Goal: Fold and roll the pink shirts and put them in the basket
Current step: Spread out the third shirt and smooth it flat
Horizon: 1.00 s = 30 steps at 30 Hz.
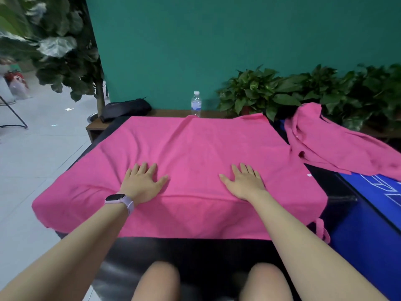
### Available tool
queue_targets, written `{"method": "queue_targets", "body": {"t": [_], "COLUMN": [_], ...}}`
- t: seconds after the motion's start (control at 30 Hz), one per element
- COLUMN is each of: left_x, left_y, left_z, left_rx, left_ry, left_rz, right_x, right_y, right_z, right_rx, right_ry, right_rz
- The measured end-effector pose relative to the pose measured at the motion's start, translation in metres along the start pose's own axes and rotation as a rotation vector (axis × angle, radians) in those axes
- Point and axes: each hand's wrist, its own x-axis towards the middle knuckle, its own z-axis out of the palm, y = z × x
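Head camera, read from left to right: a large leafy plant (54, 46) stood at the far left by the pale tiled floor (32, 153), and a dark bag (125, 109) lay on a low wooden ledge (95, 127) behind the work surface. The black table (195, 253) carried one pink shirt (195, 144) spread flat across it, its near edge hanging over the front and its left end draped past the table's side. The left hand (144, 183), a pale watch (120, 200) on its wrist, lay palm down on the near part of the cloth with fingers straight and spread, gripping nothing. The right hand (244, 181) lay just the same beside it, fingers released and flat on the fabric. A water bottle (196, 104) stood beyond the shirt's far edge. Further right, potted greenery (282, 94) lined the green wall, and a second pink shirt (338, 144) lay crumpled, partly over a blue mat (368, 213).

The job looked barely begun: the spread shirt showed no fold and no roll, only smoothing. The second shirt appeared untouched. No basket was in view, so nothing could be judged as put away.
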Motion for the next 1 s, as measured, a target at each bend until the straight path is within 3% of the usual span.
{"method": "queue_targets", "body": {"t": [0.5, 1.0], "left_x": [0.079, 0.264], "left_y": [0.015, 0.018], "left_z": [0.006, 0.026], "left_rx": [0.016, 0.031], "left_ry": [-0.038, -0.041], "left_rz": [-0.057, -0.045], "right_x": [0.088, 0.254], "right_y": [0.006, 0.011], "right_z": [-0.009, -0.019], "right_rx": [0.002, -0.004], "right_ry": [-0.012, 0.013], "right_rz": [-0.013, -0.020]}}
